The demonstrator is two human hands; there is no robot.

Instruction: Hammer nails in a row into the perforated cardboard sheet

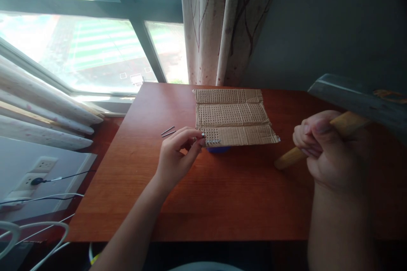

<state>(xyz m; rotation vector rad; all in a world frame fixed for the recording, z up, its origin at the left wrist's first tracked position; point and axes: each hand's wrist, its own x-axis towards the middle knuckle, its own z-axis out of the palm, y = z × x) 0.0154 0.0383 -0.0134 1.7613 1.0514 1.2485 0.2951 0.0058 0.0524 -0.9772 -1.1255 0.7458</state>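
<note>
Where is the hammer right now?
In the head view, the hammer is at the right, its wooden handle gripped in the right hand, to the right of the cardboard sheet.

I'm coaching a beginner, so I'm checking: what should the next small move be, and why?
Probably bring the hammer across for a light tap on the nail: the left hand pinches it at the near left corner of the cardboard, while the right hand holds the hammer off to the right.
</note>
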